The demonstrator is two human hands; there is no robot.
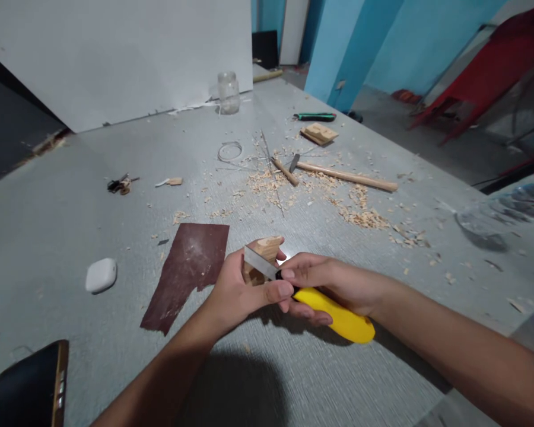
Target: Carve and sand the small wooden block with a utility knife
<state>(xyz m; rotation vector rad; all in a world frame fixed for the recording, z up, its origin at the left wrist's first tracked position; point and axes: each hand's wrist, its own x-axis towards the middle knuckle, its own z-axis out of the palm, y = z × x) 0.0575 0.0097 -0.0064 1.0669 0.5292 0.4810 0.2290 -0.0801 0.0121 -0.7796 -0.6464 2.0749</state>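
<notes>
My left hand (pixel 244 290) is wrapped round a small carved wood block (pixel 269 246), its thumb lying near the knife's collar. A yellow-handled utility knife (pixel 338 314) is gripped in my right hand (pixel 320 279), close against the left. Its flat blade crosses in front of the wood and hides part of it; whether the edge bites into the wood I cannot tell. Just left of my hands lies a torn sheet of dark red sandpaper (pixel 191 267), dusty with pale powder.
Beyond the hands are wood shavings (pixel 365 216), a hammer (pixel 347 176), a coil of wire (pixel 229 152), a green-handled tool (pixel 315 117), wood pieces (pixel 319 133) and a glass jar (pixel 229 93). A white earbud case (pixel 101 275) and phone (pixel 26 385) lie left; a plastic bottle (pixel 502 207) lies right.
</notes>
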